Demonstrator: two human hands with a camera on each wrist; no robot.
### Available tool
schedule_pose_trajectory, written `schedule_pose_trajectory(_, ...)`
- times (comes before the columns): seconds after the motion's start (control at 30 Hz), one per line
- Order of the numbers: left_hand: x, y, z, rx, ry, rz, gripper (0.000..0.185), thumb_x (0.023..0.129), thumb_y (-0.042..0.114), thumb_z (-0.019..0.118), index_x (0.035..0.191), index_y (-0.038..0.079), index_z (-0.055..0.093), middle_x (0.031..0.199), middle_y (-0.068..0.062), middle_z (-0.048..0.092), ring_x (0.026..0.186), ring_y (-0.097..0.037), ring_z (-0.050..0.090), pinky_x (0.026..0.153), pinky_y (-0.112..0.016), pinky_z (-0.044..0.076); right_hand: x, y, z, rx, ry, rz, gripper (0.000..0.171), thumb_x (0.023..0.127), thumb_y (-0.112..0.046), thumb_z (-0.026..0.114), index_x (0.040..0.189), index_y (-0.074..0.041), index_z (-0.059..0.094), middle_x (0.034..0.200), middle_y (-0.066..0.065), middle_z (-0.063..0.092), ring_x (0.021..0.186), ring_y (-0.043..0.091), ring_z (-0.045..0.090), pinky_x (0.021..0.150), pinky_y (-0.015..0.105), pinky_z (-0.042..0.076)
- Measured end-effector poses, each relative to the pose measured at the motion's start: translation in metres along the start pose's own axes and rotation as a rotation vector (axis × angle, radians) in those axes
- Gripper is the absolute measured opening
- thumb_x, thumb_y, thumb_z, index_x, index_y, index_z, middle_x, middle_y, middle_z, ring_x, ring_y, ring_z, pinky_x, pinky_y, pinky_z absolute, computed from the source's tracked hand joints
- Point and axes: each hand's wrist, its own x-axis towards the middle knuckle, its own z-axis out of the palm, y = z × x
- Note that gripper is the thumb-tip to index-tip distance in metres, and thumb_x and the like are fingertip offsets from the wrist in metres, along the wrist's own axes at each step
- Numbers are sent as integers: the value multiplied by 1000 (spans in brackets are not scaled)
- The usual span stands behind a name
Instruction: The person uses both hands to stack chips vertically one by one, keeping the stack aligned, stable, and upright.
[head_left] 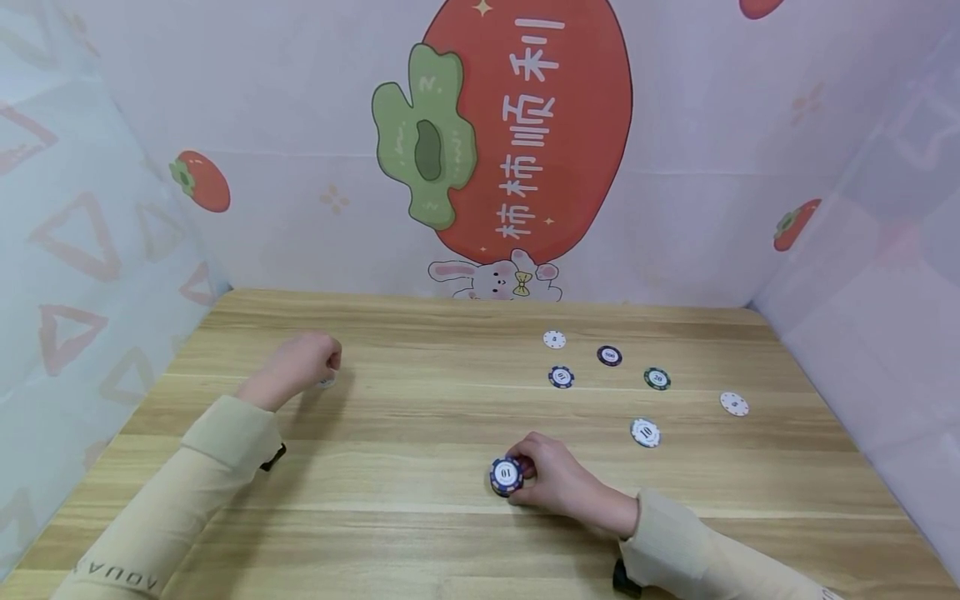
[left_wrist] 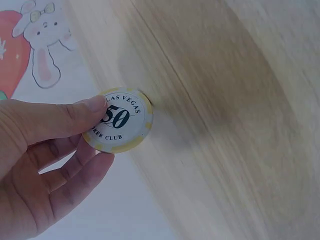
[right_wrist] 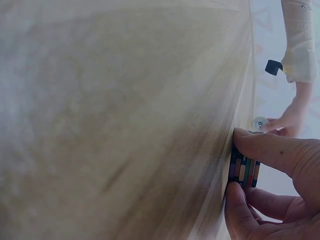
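Thumb and fingers of my left hand (head_left: pixel 300 365) pinch a yellow-edged white poker chip (left_wrist: pixel 122 131) marked 50, at the left of the table. In the head view that hand covers most of the chip. Nearer the table's front, right of its middle, my right hand (head_left: pixel 561 479) grips a short stack of poker chips (head_left: pixel 506 474) by its sides. A blue chip marked 10 lies on top. From the right wrist view, the stack (right_wrist: pixel 245 167) shows dark, green and reddish edges between thumb and fingers, low at the tabletop.
Loose chips lie spread on the wooden table (head_left: pixel 405 550) at the right: a dark chip (head_left: pixel 610 356), a blue chip (head_left: pixel 561 377), a green chip (head_left: pixel 657 378), a light-edged 10 chip (head_left: pixel 646 432) and two white chips (head_left: pixel 734 404). A printed cloth backdrop (head_left: pixel 300 225) rises behind.
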Motion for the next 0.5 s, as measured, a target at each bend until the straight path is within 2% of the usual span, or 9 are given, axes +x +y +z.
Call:
schedule_pose_trajectory(0.17,0,10,3,37,26,60,26,68,-12,50,60,12,42,58,1,36,56,-14,33,53,-28,28,0,0,0,4,-4,8,42,63,-10,81,99,0,62,87,-1,53,76,11,50,65,21,43)
schedule_pose_trajectory(0.3,0,21,4,64,20,82,26,70,-10,53,60,12,42,59,2,35,56,-13,33,54,-28,27,0,1,1,3,-3,9,42,63,-10,80,100,0,62,87,-1,53,76,11,50,65,21,44)
schedule_pose_trajectory(0.4,-2,32,4,91,26,112,30,71,-7,58,59,14,40,58,4,33,56,-11,31,53,-27,26,0,1,1,9,-6,14,42,64,-10,80,100,0,62,87,-2,53,76,10,50,65,20,44)
schedule_pose_trajectory(0.5,-5,43,4,117,59,172,36,70,-4,65,58,16,39,57,6,32,55,-10,30,52,-25,26,0,2,1,15,-8,19,42,64,-10,80,100,0,62,88,-2,53,76,9,49,66,20,44)
